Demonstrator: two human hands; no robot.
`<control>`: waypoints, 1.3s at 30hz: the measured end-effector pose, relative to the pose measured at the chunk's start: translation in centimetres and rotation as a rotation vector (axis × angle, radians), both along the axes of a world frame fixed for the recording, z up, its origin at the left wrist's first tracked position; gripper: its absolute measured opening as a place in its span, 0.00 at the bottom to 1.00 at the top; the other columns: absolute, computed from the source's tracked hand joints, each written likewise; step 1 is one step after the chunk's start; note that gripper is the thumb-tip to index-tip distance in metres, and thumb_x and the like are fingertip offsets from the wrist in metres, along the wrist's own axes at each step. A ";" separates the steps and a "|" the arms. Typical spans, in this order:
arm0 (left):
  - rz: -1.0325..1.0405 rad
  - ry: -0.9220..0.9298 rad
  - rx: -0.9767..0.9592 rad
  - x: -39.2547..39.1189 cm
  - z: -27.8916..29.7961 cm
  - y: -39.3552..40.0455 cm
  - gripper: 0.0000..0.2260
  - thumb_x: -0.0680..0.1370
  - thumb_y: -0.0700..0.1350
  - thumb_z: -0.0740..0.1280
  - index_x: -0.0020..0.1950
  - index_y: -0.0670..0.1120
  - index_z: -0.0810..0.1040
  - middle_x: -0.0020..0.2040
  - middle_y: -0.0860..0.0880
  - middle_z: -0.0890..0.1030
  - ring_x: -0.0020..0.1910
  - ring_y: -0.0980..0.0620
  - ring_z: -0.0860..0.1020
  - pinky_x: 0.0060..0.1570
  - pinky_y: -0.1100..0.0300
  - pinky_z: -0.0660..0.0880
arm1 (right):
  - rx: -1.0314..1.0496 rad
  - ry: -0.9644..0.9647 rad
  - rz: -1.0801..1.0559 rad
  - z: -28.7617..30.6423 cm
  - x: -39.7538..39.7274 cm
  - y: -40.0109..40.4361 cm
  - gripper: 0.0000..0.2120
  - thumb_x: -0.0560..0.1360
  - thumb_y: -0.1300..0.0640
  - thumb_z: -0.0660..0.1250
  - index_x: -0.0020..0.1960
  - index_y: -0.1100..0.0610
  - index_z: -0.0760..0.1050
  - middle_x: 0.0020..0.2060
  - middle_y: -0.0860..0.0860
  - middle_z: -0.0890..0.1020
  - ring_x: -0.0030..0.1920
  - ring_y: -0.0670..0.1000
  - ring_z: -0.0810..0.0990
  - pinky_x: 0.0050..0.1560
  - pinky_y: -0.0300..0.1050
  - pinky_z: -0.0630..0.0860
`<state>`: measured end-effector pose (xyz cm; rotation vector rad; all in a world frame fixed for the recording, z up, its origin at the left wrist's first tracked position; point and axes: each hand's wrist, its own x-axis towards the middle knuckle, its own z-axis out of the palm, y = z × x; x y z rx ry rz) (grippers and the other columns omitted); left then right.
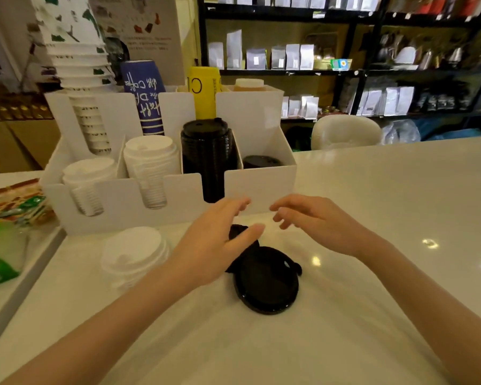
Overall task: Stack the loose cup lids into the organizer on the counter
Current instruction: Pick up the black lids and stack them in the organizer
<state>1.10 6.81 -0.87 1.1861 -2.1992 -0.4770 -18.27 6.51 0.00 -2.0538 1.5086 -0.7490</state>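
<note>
A loose black lid lies flat on the white counter, with another black lid partly hidden behind it under my left hand. A short stack of loose white lids sits to the left. The white organizer stands behind them; it holds two white lid stacks, a tall black lid stack and a low black lid stack in the rightmost slot. My left hand hovers over the hidden black lid, fingers apart. My right hand hovers beside it, empty, fingers spread.
Paper cup stacks, a blue cup and a yellow cup stand in the organizer's back row. Green packets on a tray lie at the left. A white chair and stocked shelves stand beyond the counter.
</note>
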 end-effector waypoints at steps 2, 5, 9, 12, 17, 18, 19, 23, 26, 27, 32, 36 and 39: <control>-0.016 -0.084 0.028 0.2 -1.4 1.5 0.33 0.68 0.66 0.58 0.69 0.54 0.60 0.68 0.55 0.67 0.65 0.57 0.65 0.65 0.60 0.64 | 0.026 0.013 0.002 -1.2 -0.5 0.9 0.12 0.77 0.52 0.57 0.55 0.50 0.75 0.48 0.47 0.81 0.48 0.43 0.79 0.51 0.38 0.74; -0.028 -0.186 -0.020 0.3 -2.8 3.1 0.40 0.61 0.71 0.61 0.69 0.55 0.58 0.68 0.58 0.64 0.65 0.61 0.61 0.63 0.65 0.59 | 0.031 -0.003 0.005 -2.2 -0.9 1.9 0.11 0.76 0.53 0.59 0.54 0.51 0.78 0.50 0.47 0.82 0.50 0.46 0.79 0.56 0.42 0.74; -0.022 -0.220 -0.049 -0.1 -4.0 4.1 0.42 0.60 0.68 0.65 0.70 0.54 0.58 0.67 0.59 0.64 0.64 0.62 0.60 0.61 0.68 0.55 | 0.049 -0.018 0.012 -3.0 -0.7 2.5 0.10 0.74 0.54 0.62 0.51 0.51 0.80 0.48 0.47 0.83 0.50 0.46 0.79 0.54 0.42 0.74; -0.002 -0.195 -0.074 -0.2 -4.5 4.2 0.42 0.60 0.68 0.64 0.70 0.53 0.59 0.69 0.55 0.66 0.66 0.58 0.63 0.62 0.68 0.55 | 0.065 -0.038 0.016 -3.4 -0.6 2.6 0.09 0.73 0.54 0.63 0.50 0.50 0.80 0.47 0.47 0.83 0.49 0.43 0.79 0.49 0.37 0.74; 0.004 -0.109 -0.066 -0.3 -4.2 4.3 0.42 0.59 0.69 0.63 0.69 0.54 0.60 0.67 0.57 0.68 0.63 0.63 0.63 0.61 0.68 0.57 | 0.025 -0.038 0.028 -2.7 -0.4 2.6 0.09 0.73 0.54 0.63 0.50 0.50 0.79 0.47 0.46 0.83 0.49 0.43 0.79 0.49 0.37 0.74; 0.007 -0.077 -0.054 -0.3 -3.9 4.2 0.41 0.58 0.68 0.64 0.68 0.55 0.61 0.66 0.58 0.68 0.62 0.64 0.62 0.61 0.67 0.59 | 0.011 -0.032 0.032 -2.4 -0.4 2.5 0.09 0.74 0.55 0.62 0.51 0.50 0.79 0.46 0.46 0.83 0.48 0.43 0.79 0.48 0.35 0.73; 0.009 -0.045 -0.047 -0.3 -3.7 4.0 0.40 0.58 0.68 0.65 0.68 0.55 0.62 0.65 0.59 0.69 0.61 0.64 0.64 0.62 0.66 0.62 | -0.003 -0.028 0.037 -2.1 -0.4 2.3 0.10 0.74 0.55 0.62 0.51 0.50 0.79 0.46 0.46 0.83 0.47 0.42 0.78 0.46 0.32 0.73; 0.011 0.063 -0.070 -0.3 -2.1 3.3 0.38 0.59 0.66 0.69 0.65 0.56 0.65 0.56 0.65 0.69 0.57 0.65 0.69 0.56 0.69 0.68 | -0.078 0.000 0.051 0.0 0.0 1.7 0.11 0.75 0.55 0.60 0.53 0.52 0.78 0.44 0.45 0.80 0.42 0.39 0.76 0.41 0.27 0.72; 0.052 0.123 -0.115 -0.3 0.0 2.0 0.43 0.57 0.66 0.72 0.67 0.53 0.63 0.58 0.61 0.70 0.57 0.62 0.69 0.53 0.73 0.65 | -0.154 -0.019 0.051 2.3 0.7 0.8 0.12 0.76 0.55 0.59 0.55 0.53 0.77 0.47 0.48 0.81 0.45 0.42 0.76 0.44 0.29 0.70; 0.066 0.144 -0.129 -0.3 0.8 1.6 0.43 0.57 0.65 0.72 0.68 0.53 0.62 0.58 0.60 0.70 0.57 0.62 0.69 0.52 0.74 0.65 | -0.180 -0.037 0.048 3.0 1.0 0.4 0.12 0.76 0.55 0.59 0.56 0.54 0.77 0.48 0.50 0.81 0.48 0.45 0.76 0.46 0.31 0.70; 0.081 0.318 -0.186 0.5 3.8 -0.8 0.41 0.57 0.60 0.71 0.67 0.52 0.63 0.54 0.60 0.71 0.52 0.71 0.70 0.47 0.84 0.64 | -0.298 -0.130 0.040 6.1 2.7 -2.1 0.14 0.77 0.55 0.58 0.60 0.54 0.75 0.50 0.51 0.81 0.52 0.46 0.76 0.48 0.33 0.73; 0.104 0.400 -0.195 1.3 5.8 -3.3 0.41 0.56 0.59 0.72 0.67 0.52 0.62 0.56 0.57 0.73 0.54 0.65 0.72 0.47 0.83 0.66 | -0.362 -0.245 0.033 7.6 4.2 -4.5 0.14 0.76 0.56 0.59 0.60 0.55 0.74 0.49 0.48 0.78 0.53 0.46 0.76 0.51 0.35 0.73; 0.136 0.461 -0.205 1.7 6.8 -5.8 0.42 0.56 0.58 0.72 0.67 0.52 0.62 0.57 0.56 0.73 0.57 0.62 0.72 0.52 0.80 0.67 | -0.382 -0.356 -0.019 8.0 5.3 -6.8 0.15 0.75 0.56 0.60 0.61 0.54 0.73 0.51 0.47 0.78 0.55 0.45 0.75 0.51 0.32 0.72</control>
